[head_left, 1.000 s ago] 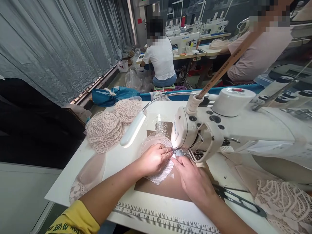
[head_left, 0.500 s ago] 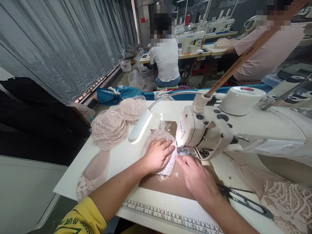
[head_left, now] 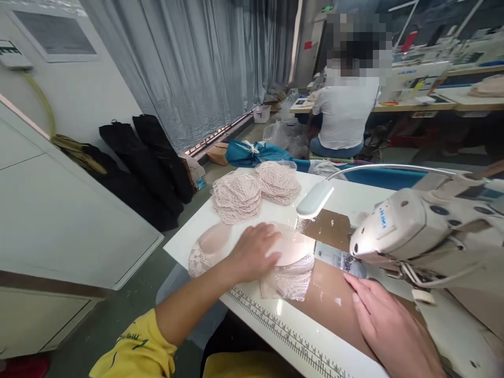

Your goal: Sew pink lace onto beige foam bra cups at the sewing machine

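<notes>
My left hand (head_left: 254, 252) lies palm down on a pale beige lace cup piece (head_left: 293, 278), its fingers stretched out and the thumb apart. The piece sits left of the white sewing machine (head_left: 409, 226), clear of the needle area. My right hand (head_left: 388, 317) rests on the brown-covered part of the table (head_left: 334, 289), below the machine's metal plate (head_left: 331, 254). Its index finger points toward that plate, with nothing visible in the hand. Another sheer, lace-edged piece (head_left: 208, 244) lies just beyond my left wrist.
Two stacks of lace pieces (head_left: 236, 199) stand at the table's far left. A white lamp (head_left: 315, 199) on a bent metal neck hangs over the table. A printed ruler (head_left: 271, 320) runs along the front edge. Ahead, a person in white (head_left: 346, 115) sits at another table.
The lace cup piece has come away from the needle to the left under my left hand. My right hand has let go of its edge. The view has turned left.
</notes>
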### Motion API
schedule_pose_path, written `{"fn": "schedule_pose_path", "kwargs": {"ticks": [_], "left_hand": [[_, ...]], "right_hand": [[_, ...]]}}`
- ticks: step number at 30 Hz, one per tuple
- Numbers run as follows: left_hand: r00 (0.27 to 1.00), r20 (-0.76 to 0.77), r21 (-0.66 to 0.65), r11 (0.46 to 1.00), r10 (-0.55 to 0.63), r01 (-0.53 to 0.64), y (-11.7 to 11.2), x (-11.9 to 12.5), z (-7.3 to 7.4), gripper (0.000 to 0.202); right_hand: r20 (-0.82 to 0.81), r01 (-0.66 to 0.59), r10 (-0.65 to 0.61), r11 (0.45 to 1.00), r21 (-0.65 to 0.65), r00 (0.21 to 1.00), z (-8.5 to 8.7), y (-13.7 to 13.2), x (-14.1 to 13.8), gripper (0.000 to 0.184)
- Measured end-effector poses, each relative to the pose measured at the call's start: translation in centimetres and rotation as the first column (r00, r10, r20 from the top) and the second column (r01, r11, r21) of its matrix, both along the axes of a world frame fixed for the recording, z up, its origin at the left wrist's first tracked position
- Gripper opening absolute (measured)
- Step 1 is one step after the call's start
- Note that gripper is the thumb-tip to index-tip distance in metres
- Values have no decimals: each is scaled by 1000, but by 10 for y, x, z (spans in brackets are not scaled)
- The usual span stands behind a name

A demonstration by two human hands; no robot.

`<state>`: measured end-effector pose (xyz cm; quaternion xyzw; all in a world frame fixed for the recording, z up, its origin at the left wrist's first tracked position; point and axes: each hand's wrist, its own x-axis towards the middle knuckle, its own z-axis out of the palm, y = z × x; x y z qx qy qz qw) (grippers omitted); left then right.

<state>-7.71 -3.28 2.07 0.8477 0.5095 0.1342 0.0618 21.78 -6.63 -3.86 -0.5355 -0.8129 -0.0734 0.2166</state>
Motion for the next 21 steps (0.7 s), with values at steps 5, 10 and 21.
{"fn": "schedule_pose_path", "kwargs": {"ticks": [5,10,21], "left_hand": [[804,168,126,796,571,-592,-22,-107,-25,28],[783,263,111,788,564,-606,-61,-138,-35,23],[912,302,605,795,-278,42,-108,-1,-8,10]], "right_hand": [[-57,38,-44,994,-98,997,-6,1,3,40],[-248,-4,-58,970,-244,967,2,0,9,39],[-860,-564,-300,656,-501,413,70,-60,-108,71]]}}
